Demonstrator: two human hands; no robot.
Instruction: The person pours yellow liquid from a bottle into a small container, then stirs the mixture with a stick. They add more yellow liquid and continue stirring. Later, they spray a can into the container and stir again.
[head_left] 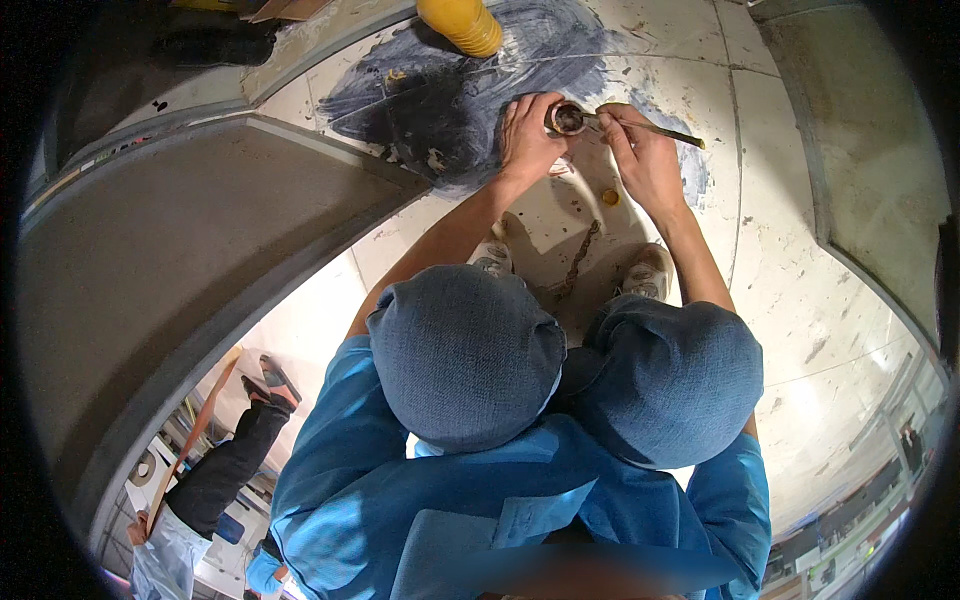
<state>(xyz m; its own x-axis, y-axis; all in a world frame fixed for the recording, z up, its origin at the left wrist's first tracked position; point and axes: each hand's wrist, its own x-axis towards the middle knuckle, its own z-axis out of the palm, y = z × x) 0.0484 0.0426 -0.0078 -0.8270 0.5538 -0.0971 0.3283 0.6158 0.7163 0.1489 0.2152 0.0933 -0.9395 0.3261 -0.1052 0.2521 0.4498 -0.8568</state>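
Observation:
My left hand is wrapped round a small round jar with a dark inside, its mouth facing up. In my right hand is a thin stick-like tool, pinched between thumb and fingers. One end of the tool reaches to the jar's mouth; the other, with a yellowish tip, points out to the right. Whether the jar end carries bristles cannot be made out. Both hands are low over the floor in front of my knees, beside a wide dark smear on the pale floor tiles.
A yellow ribbed bottle stands beyond my hands. Between my shoes lie a small yellow disc and a dark twisted strip. A grey panel rises on my left, another on the right. A person's leg shows at lower left.

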